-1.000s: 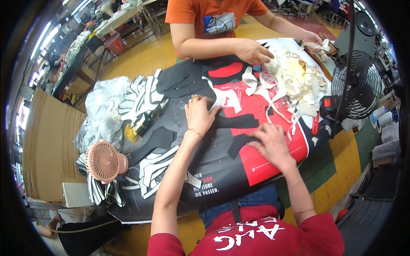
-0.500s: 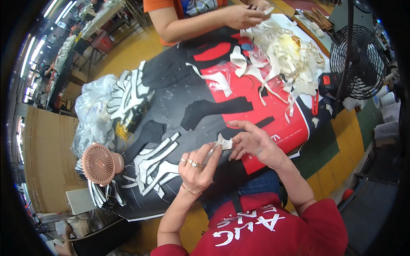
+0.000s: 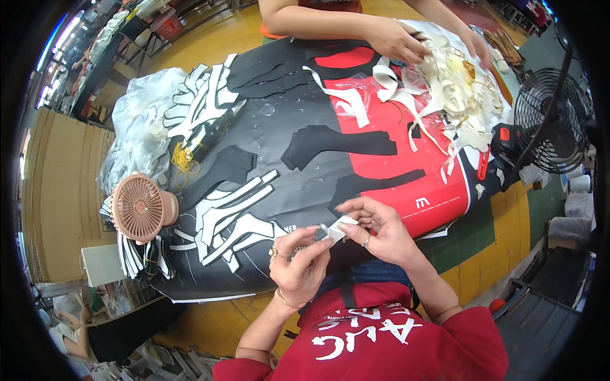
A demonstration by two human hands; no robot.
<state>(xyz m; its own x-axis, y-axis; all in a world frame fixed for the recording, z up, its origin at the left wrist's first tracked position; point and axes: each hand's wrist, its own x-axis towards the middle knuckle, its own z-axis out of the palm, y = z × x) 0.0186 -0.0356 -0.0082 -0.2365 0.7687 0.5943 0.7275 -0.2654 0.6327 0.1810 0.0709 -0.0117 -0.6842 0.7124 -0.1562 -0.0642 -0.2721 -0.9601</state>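
Note:
A small white piece of sheet material (image 3: 338, 232) is pinched between my two hands, over the near edge of the table. My left hand (image 3: 298, 261), with rings on a finger, grips its left end between thumb and fingertips. From the other side my right hand (image 3: 380, 233) closes thumb and fingers on its right end. Just left of my left hand lie white-faced cut strips with dark edges (image 3: 244, 230). Beyond my hands are a black cut piece (image 3: 356, 186), partly behind my right hand, and another wide-ended black piece (image 3: 337, 146).
A pink fan (image 3: 141, 206) stands at the left, near a clear plastic bag (image 3: 145, 117) and stacked white pieces (image 3: 202, 105). Pale scraps (image 3: 454, 86) heap at the far right, beside a red cutter (image 3: 483, 166) and a black fan (image 3: 551, 120). A co-worker's hands (image 3: 397, 41) reach there.
My right hand has come in and taken hold of the white piece, which my left hand alone held before. The co-worker's hands have separated and moved down toward the scraps. My view has shifted.

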